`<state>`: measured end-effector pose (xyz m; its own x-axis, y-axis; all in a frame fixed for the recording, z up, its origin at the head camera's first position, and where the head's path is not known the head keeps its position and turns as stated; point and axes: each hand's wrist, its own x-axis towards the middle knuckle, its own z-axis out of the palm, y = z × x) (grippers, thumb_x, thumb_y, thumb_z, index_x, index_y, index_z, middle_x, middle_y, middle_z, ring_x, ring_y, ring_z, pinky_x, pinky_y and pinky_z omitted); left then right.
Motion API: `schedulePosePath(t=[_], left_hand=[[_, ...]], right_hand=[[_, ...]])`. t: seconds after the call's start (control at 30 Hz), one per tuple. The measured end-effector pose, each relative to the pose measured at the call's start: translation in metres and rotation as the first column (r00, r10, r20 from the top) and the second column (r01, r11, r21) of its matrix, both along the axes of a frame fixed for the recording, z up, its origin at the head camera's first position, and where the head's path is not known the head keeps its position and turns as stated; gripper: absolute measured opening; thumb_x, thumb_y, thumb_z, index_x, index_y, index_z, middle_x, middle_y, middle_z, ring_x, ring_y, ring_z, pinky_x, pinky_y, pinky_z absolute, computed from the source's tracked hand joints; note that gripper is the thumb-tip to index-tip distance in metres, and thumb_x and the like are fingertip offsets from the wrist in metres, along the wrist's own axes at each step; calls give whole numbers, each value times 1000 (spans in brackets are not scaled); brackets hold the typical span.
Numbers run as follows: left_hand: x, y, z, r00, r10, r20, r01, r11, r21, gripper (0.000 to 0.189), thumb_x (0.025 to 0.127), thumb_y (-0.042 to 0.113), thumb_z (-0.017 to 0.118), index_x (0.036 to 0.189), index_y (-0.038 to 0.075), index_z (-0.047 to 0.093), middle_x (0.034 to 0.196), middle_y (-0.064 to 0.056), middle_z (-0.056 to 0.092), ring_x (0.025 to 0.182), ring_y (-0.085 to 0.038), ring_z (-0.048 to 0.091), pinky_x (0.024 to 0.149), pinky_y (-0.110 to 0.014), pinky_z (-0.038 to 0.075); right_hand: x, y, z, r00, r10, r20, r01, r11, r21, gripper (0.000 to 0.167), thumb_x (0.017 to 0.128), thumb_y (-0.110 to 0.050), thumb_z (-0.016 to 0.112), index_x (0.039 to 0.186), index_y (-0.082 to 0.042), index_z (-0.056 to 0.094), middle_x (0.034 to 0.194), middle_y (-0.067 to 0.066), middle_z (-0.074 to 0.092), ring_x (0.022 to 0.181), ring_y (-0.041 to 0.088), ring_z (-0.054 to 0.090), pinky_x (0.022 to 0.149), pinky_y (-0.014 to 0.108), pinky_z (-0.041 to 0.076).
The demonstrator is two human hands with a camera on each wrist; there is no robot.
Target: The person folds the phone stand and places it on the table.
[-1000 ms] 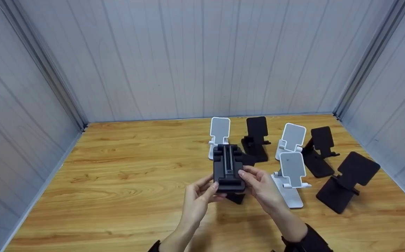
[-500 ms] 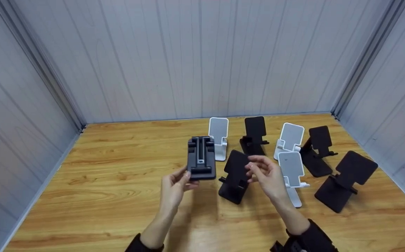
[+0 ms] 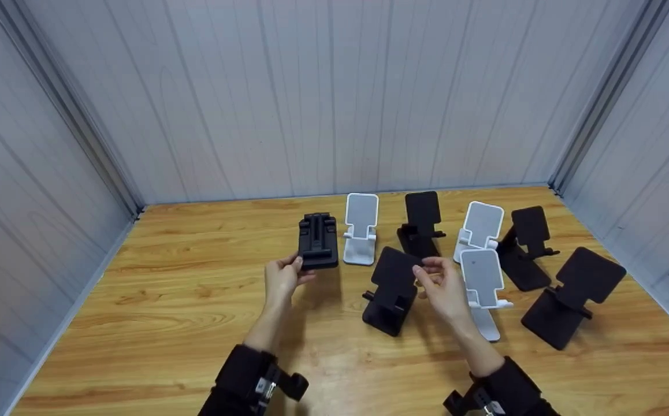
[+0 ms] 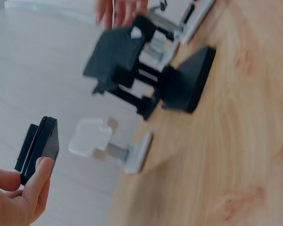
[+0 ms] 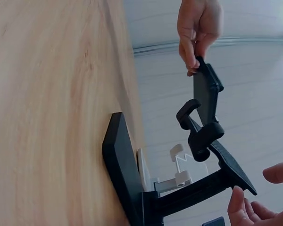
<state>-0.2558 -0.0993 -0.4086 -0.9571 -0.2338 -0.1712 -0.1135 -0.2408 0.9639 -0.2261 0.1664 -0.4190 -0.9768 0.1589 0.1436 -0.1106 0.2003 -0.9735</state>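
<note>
Folded black stand [image 3: 318, 241], grasped at its near left corner by the left hand [image 3: 281, 282], thumb above and fingers beneath, and raised clear of the wooden counter [image 3: 184, 335]. Right hand [image 3: 445, 289], released, with thumb and fingers parted about the upper edge of an unfolded black stand [image 3: 391, 289], which stands between the two hands; whether the fingertips touch that edge cannot be told. Beyond and to the right of the left hand, just beside the held piece, stands a slim white stand [image 3: 361, 215]. Beyond the right hand is a far black stand [image 3: 423, 212]; immediately to its right, a near white stand [image 3: 482, 277]; farther right, a rear white stand [image 3: 483, 224], a rear black stand [image 3: 531, 231] and a broad black stand [image 3: 590, 276]. The head view shows the face of the held piece, with its central rail and hinge blocks; the left wrist view gives it edge-on, revealing stacked layers. The right wrist view alone displays the unfolded black stand closely in profile: thick base lying on the counter, slanting arm, tilted plate and curved front hooks.
</note>
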Motion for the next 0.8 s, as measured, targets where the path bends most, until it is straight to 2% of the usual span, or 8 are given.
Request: schedulePosePath(t=[0.1, 0.2, 0.37, 0.5, 0.6, 0.7, 0.8], left_hand=[[-16, -4, -7, 998, 9, 60, -8, 1000, -11, 45, 111, -8, 41, 152, -24, 40, 150, -48, 50, 61, -7, 64, 67, -19, 67], [-29, -8, -14, 992, 14, 123, -9, 999, -47, 46, 112, -6, 41, 154, -22, 39, 159, -42, 45, 63, -8, 64, 76, -24, 70], [-45, -11, -27, 984, 47, 171, -30, 994, -101, 45, 111, -6, 42, 153, -21, 42, 163, -36, 45, 75, -20, 72, 88, -33, 71], [-52, -11, -35, 977, 79, 196, -61, 993, -97, 45, 110, -8, 42, 153, -19, 44, 164, -34, 45, 97, -36, 76, 94, -38, 70], [-55, -11, -39, 970, 98, 222, -78, 992, -99, 44, 111, -8, 43, 153, -19, 44, 162, -34, 47, 107, -41, 75, 98, -41, 69], [-58, -11, -44, 964, 112, 241, -82, 988, -130, 41, 112, -6, 45, 151, -18, 48, 159, -35, 51, 103, -40, 76, 97, -42, 69], [-60, -9, -47, 965, 110, 237, -67, 981, -183, 39, 112, -5, 48, 148, -18, 51, 152, -38, 56, 95, -36, 80, 94, -40, 70]], right_hand=[[-3, -1, -2, 997, 22, 72, -20, 999, -29, 27, 107, -2, 63, 123, 17, 53, 94, 12, 73, 66, 6, 62, 56, 17, 59], [-5, -2, -5, 991, 46, 123, -41, 998, -43, 26, 108, -3, 62, 122, 18, 54, 86, 12, 76, 59, 7, 63, 56, 19, 61], [-6, -4, -9, 975, 117, 190, -99, 990, -98, 28, 111, -7, 60, 119, 20, 59, 80, 11, 78, 56, 7, 68, 57, 19, 64], [-5, -7, -10, 963, 143, 227, -116, 985, -127, 32, 111, -9, 61, 122, 21, 63, 81, 9, 78, 59, 7, 69, 59, 18, 64], [-4, -9, -9, 963, 126, 236, -101, 988, -116, 33, 110, -9, 63, 123, 22, 64, 83, 12, 79, 59, 7, 69, 59, 17, 63], [-5, -10, -9, 969, 112, 219, -91, 991, -103, 32, 109, -6, 63, 125, 22, 64, 90, 20, 81, 60, 8, 68, 59, 17, 63], [-6, -11, -10, 980, 96, 177, -81, 992, -93, 28, 107, 0, 62, 122, 24, 64, 97, 30, 79, 63, 8, 70, 60, 17, 64]])
